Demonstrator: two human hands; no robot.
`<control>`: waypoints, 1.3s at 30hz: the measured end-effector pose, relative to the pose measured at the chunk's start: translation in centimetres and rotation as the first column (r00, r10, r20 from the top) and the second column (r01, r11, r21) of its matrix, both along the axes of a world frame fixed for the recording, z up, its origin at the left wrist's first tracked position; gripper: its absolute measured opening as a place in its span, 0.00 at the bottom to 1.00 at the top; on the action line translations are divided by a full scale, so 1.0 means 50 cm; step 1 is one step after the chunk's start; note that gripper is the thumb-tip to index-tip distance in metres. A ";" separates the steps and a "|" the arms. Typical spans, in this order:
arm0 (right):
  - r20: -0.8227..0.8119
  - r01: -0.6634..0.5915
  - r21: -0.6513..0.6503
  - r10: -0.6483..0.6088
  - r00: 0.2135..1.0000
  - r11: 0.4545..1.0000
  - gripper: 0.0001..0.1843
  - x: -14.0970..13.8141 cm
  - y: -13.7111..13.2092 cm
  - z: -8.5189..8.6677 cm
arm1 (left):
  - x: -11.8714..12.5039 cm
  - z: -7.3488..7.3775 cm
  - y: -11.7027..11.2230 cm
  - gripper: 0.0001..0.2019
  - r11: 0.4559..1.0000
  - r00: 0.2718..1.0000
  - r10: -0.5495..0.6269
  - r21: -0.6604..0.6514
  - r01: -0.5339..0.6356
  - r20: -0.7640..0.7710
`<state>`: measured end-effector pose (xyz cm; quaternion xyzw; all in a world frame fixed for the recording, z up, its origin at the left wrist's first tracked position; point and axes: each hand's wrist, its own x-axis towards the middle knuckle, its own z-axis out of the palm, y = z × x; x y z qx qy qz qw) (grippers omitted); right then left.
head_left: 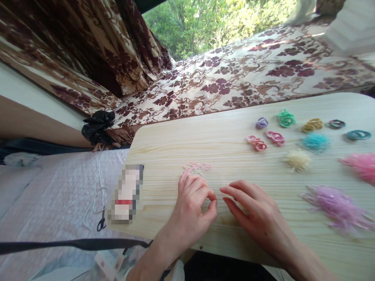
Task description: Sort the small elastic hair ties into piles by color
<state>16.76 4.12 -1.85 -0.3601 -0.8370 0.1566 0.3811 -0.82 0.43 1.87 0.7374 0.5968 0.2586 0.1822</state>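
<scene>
My left hand (195, 201) is low over the wooden table, with thumb and index fingertip pinched into a ring. Anything between those fingertips is too small to make out. A short gap separates it from my right hand (253, 208), whose thumb and fingers are apart and hold nothing visible. Just beyond my left knuckles lies a small loose heap of pale pink and whitish thin strands (197, 168), partly hidden by the fingers. To the right of my right hand spreads a larger heap of lilac strands (336, 205).
On the pale wooden table (187, 136) at right lie cream (297, 160), turquoise (315, 141) and pink (361, 166) strand heaps. Behind them are several coloured hair ties, among them green (286, 118) and mustard (312, 125). A blurred-out flat object (126, 194) rests at the left edge.
</scene>
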 end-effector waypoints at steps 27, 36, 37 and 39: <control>-0.071 0.373 -0.233 -0.398 0.915 0.898 0.09 0.236 -0.028 0.066 | 0.074 -0.005 0.045 0.06 0.982 0.997 -0.057 0.174 0.066 -0.056; 0.056 0.675 -0.204 -0.680 0.731 0.709 0.16 0.423 0.060 0.065 | 0.103 -0.014 0.050 0.07 0.956 0.984 -0.128 0.247 0.156 -0.128; 0.088 0.683 -0.183 -0.680 0.728 0.707 0.16 0.429 0.068 0.062 | 0.097 -0.019 0.052 0.07 0.950 0.979 -0.133 0.262 0.169 -0.152; 0.142 0.692 -0.151 -0.678 0.721 0.706 0.17 0.434 0.081 0.055 | 0.085 -0.028 0.057 0.06 0.934 0.964 -0.146 0.290 0.208 -0.221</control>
